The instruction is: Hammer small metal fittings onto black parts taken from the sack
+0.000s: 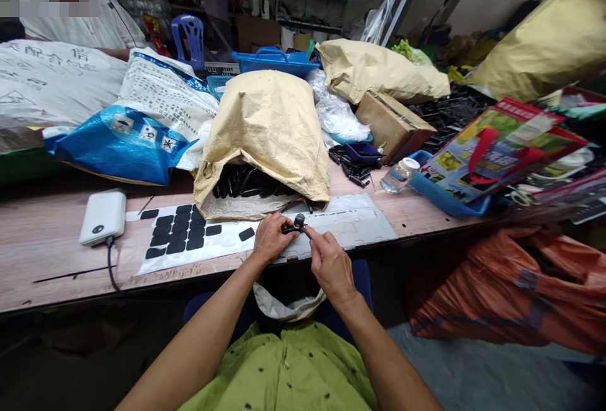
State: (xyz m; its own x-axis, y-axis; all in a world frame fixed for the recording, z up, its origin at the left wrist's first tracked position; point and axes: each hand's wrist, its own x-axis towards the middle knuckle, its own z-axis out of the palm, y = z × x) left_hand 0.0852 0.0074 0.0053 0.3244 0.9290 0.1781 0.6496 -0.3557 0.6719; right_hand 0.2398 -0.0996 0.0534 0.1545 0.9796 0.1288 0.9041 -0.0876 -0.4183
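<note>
A small black part with a round, knob-like end [299, 220] is held just above the table's front edge. My left hand [273, 238] is closed, pinching its left side between thumb and fingers. From the right, my right hand [330, 264] reaches it with thumb and index finger together at its end, the other fingers curled. What lies between those fingertips is too small to make out. Right behind my hands, a tan woven sack [269, 120] lies with its mouth towards me, showing many long black parts [246, 181]. A white sheet with black rounded-square pads [178, 233] lies to the left.
At left stands a white power bank [102, 216] with a black cable. A clear jar [400, 175], loose black parts [355, 171] and a blue tray [454, 199] are at right. An open white bag [288, 309] sits below the table edge; people are beyond.
</note>
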